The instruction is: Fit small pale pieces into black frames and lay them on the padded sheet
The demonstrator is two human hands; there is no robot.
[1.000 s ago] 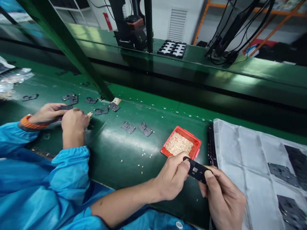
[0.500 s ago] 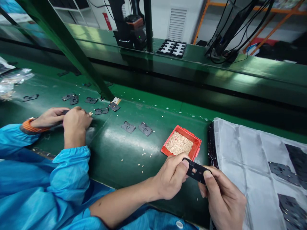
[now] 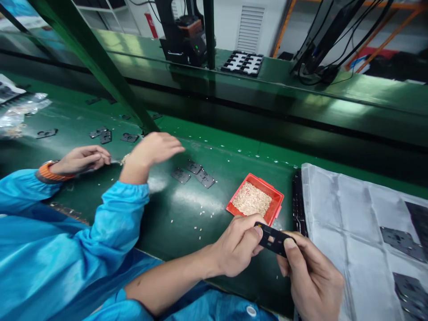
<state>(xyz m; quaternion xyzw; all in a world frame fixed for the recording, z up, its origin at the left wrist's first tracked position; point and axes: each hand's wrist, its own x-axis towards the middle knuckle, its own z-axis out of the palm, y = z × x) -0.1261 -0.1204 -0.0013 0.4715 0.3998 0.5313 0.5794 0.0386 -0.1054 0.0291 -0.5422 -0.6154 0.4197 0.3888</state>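
Note:
My left hand (image 3: 239, 244) pinches the left end of a flat black plastic plate (image 3: 274, 240) with small cut-outs. At the plate's other end, my right hand (image 3: 310, 272) grips it between thumb and fingers. A small yellow spot shows on the plate near my left thumb. Just beyond my hands sits a red bin (image 3: 277, 206) holding many tiny pale pieces (image 3: 251, 199). Three similar black plates (image 3: 204, 177) lie on the green bench to the left of the bin.
A co-worker's hands (image 3: 150, 149) reach over the bench at left, near more black plates (image 3: 100, 133). Tiny pale pieces lie scattered on the green bench (image 3: 174, 263). At right, a white padded sheet (image 3: 334, 214) carries black plates (image 3: 403, 241). A green post (image 3: 110, 80) slants down to the bench.
The co-worker's hands have moved apart, one reaching right over the bench. A third black plate now lies beside the two near the bin. My hands keep the same hold.

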